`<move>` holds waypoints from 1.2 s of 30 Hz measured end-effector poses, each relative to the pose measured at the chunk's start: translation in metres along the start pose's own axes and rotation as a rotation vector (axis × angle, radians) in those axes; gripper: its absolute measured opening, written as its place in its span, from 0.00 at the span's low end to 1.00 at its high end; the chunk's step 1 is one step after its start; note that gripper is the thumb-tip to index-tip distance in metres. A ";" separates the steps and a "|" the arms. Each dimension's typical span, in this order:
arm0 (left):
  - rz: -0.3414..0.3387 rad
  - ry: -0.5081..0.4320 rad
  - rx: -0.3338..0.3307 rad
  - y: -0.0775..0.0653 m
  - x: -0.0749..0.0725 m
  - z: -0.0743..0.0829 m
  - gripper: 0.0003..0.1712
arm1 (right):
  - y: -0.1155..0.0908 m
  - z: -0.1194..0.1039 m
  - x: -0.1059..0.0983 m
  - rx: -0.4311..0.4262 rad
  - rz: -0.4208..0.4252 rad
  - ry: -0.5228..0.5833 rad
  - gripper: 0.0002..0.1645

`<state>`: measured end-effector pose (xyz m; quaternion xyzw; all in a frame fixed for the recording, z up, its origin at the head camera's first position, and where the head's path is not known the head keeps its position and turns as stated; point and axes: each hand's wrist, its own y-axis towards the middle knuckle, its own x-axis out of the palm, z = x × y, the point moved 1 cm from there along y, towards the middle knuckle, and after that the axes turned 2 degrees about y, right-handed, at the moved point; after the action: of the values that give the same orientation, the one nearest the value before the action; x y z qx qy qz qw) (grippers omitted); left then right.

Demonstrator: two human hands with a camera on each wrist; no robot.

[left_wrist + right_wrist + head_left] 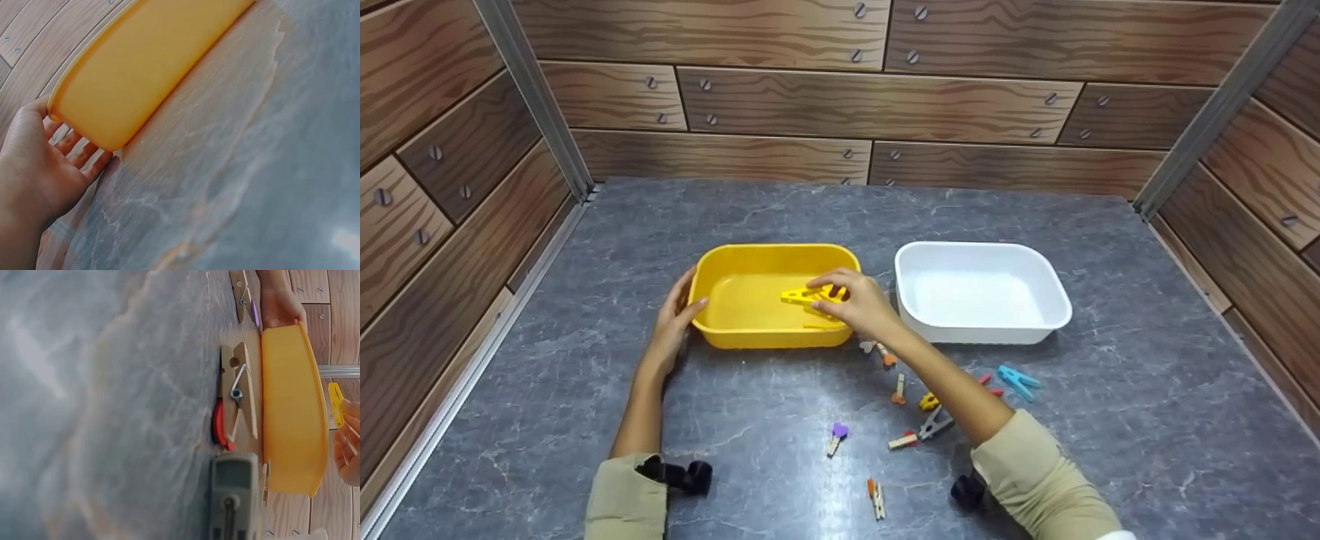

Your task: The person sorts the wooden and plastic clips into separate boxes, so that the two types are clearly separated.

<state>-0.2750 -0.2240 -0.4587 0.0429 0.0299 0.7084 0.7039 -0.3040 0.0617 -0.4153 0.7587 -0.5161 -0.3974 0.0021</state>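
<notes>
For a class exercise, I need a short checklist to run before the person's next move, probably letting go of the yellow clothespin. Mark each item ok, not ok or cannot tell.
1. Yellow bin steadied: ok; the left hand holds its left end.
2. Yellow clothespin in a secure-looking grip: ok; the right hand pinches it.
3. Clothespin over the yellow bin: ok; it is above the right part.
4. All clothespins off the table: not ok; the blue clothespin and others lie there.
5. Number of clips beneath the right hand: cannot tell; the hand and matching yellow obscure it.
</notes>
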 end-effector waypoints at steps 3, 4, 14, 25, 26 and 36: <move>0.002 -0.007 0.003 -0.001 0.001 0.001 0.33 | 0.004 0.000 0.002 0.007 -0.005 -0.003 0.14; 0.002 -0.009 0.002 -0.001 0.001 0.001 0.33 | 0.005 0.000 0.003 0.012 -0.006 -0.005 0.14; -0.004 -0.015 0.001 0.006 -0.003 -0.011 0.33 | 0.020 0.006 0.015 0.036 -0.003 -0.013 0.15; 0.019 -0.023 0.024 0.013 -0.007 -0.026 0.33 | 0.023 0.011 0.026 0.027 0.012 0.060 0.19; 0.019 -0.025 0.027 0.013 -0.007 -0.026 0.33 | 0.024 0.011 0.027 0.031 0.015 0.073 0.18; 0.009 -0.034 0.002 0.005 -0.002 -0.010 0.33 | 0.027 0.011 0.032 0.064 0.009 0.088 0.15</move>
<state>-0.2812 -0.2262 -0.4681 0.0556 0.0185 0.7109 0.7009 -0.3268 0.0283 -0.4308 0.7727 -0.5316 -0.3469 0.0024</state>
